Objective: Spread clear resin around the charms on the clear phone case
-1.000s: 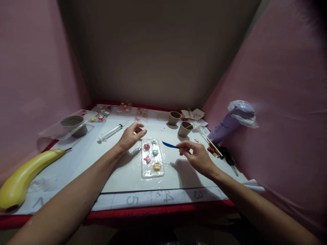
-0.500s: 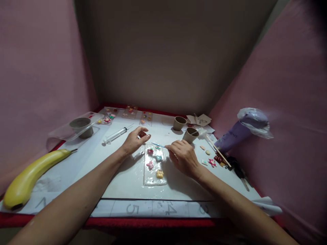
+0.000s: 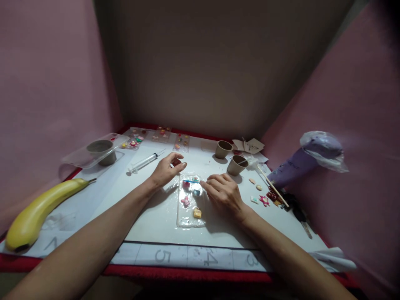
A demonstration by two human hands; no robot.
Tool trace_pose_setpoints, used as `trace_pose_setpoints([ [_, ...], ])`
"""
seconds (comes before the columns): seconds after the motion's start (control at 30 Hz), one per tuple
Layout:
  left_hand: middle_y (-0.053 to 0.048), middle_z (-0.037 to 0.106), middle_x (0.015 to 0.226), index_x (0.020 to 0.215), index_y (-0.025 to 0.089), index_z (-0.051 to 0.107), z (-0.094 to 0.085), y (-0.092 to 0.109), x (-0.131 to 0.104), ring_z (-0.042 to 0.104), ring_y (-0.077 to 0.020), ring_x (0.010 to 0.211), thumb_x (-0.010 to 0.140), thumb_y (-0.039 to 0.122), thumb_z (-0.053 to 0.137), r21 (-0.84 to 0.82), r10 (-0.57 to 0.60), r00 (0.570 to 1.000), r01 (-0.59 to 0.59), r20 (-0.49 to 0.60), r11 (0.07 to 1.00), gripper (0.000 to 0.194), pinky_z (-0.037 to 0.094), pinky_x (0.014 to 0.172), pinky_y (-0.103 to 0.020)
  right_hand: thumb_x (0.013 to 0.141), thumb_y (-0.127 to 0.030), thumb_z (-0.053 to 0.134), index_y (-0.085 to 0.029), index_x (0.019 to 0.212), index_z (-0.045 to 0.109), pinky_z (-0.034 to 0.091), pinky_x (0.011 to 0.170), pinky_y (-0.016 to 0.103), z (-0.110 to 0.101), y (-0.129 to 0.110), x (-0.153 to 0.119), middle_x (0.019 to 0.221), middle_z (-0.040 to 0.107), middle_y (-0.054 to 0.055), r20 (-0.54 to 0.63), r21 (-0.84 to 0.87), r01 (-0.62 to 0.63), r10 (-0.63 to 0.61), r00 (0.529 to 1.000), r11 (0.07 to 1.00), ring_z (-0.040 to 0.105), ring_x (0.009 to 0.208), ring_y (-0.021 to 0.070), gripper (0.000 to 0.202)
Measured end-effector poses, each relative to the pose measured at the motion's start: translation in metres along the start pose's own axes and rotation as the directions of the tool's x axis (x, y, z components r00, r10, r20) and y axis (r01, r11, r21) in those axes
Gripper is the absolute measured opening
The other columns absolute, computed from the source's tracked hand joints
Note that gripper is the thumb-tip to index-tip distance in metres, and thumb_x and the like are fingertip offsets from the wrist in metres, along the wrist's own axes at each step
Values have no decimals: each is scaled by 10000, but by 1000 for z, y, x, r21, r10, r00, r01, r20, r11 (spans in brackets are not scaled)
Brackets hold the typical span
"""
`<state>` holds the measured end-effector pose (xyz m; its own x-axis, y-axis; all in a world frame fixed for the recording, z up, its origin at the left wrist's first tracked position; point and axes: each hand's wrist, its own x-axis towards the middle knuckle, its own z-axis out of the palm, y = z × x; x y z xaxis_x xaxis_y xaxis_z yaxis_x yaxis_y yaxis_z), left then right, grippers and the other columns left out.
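A clear phone case [image 3: 189, 214] lies flat on the white board, coated in something glossy. Several charms sit on it, among them a pink one [image 3: 185, 201], a yellow one [image 3: 197, 213] and a teal one [image 3: 196, 192]. My right hand [image 3: 224, 193] is closed around a thin blue stick [image 3: 192, 181], whose tip is over the red charm [image 3: 186, 184] near the case's top. My left hand [image 3: 168, 168] hovers by the case's upper left corner, thumb and fingers apart, with nothing in it.
A syringe [image 3: 143, 163] lies left of my left hand. Two cups [image 3: 223, 150] [image 3: 236, 165] stand behind my right hand. Loose charms [image 3: 264, 201], a wooden stick [image 3: 273, 186] and a purple bag [image 3: 293, 166] are at the right. A yellow banana-shaped object [image 3: 40, 212] lies far left.
The blue stick's tip has moved down and slightly left, from the case's top edge to over the red charm. The whole view has shifted slightly.
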<state>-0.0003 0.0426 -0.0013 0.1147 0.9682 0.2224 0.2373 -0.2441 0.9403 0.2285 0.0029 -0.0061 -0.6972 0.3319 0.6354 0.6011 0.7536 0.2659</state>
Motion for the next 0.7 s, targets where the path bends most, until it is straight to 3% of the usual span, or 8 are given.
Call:
trace_pose_setpoints([
  [0.27, -41, 593, 819, 983, 198, 572, 0, 0, 0, 567, -191, 764, 770, 423, 636, 46, 18, 1000, -17, -16, 999, 316, 556, 665, -365, 904, -62, 506, -139, 1026, 644, 360, 659, 327, 3, 2, -4, 770, 707, 42, -12, -42, 84, -85, 996, 996, 626, 846, 177, 200],
  [0.7, -45, 608, 826, 990, 188, 580, -1, 2, 0, 577, -196, 760, 747, 432, 646, 29, -8, 1000, 8, -2, 1000, 351, 555, 667, -377, 864, -48, 521, -138, 998, 668, 375, 669, 340, -9, 5, -12, 744, 695, 55, -38, -100, 94, -98, 994, 991, 631, 850, 195, 219],
])
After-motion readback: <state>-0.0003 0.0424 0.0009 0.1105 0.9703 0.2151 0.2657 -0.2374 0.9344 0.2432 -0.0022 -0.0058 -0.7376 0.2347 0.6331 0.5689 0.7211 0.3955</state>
